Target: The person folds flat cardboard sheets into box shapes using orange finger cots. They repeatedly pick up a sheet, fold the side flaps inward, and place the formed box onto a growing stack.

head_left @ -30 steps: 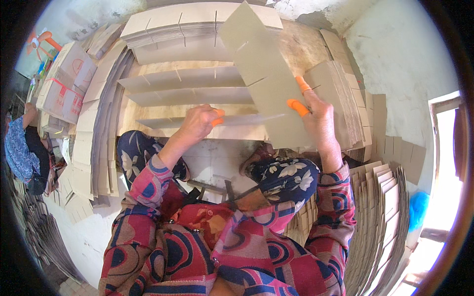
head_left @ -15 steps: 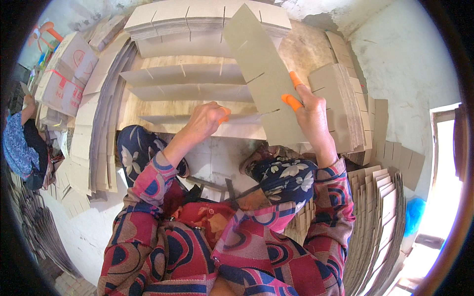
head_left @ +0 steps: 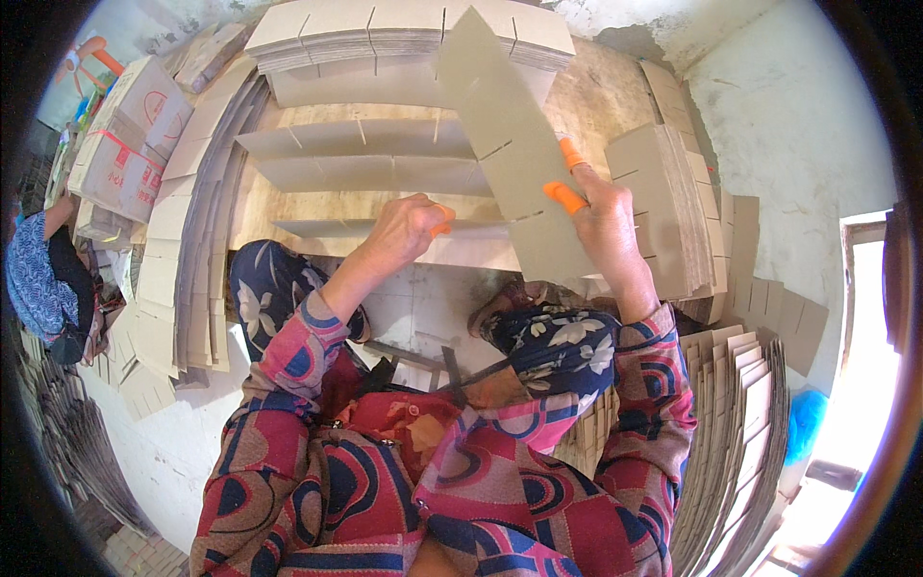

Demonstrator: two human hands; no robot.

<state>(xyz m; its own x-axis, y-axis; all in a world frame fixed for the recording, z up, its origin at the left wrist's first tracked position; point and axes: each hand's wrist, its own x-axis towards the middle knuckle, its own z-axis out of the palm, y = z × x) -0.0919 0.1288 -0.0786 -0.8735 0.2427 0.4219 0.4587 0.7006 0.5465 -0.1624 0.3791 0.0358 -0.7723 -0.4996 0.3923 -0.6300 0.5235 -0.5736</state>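
Observation:
My right hand (head_left: 606, 216), with orange finger covers, grips a long slotted cardboard strip (head_left: 508, 159) that stands up at a slant over the wooden board. The lower end of that strip meets the right part of another slotted strip (head_left: 322, 229) near the board's front edge. My left hand (head_left: 411, 228) is closed in a pinch at this near strip, an orange cover on one finger; the exact grip is partly hidden. Beyond it, a middle strip (head_left: 375, 174) and a farther strip (head_left: 332, 137) lie crosswise, their right ends behind the slanted one.
Stacks of slotted cardboard stand at the back (head_left: 409, 43), on the right (head_left: 659, 212) and along the left (head_left: 183, 202). More cardboard pieces (head_left: 731, 433) stand at lower right. A white carton (head_left: 130, 144) sits at far left, near another person's blue patterned sleeve (head_left: 37, 279).
The middle strip has tipped back toward the far one, narrowing the gap between them. The slanted strip in my right hand has turned slightly. My left hand has barely moved.

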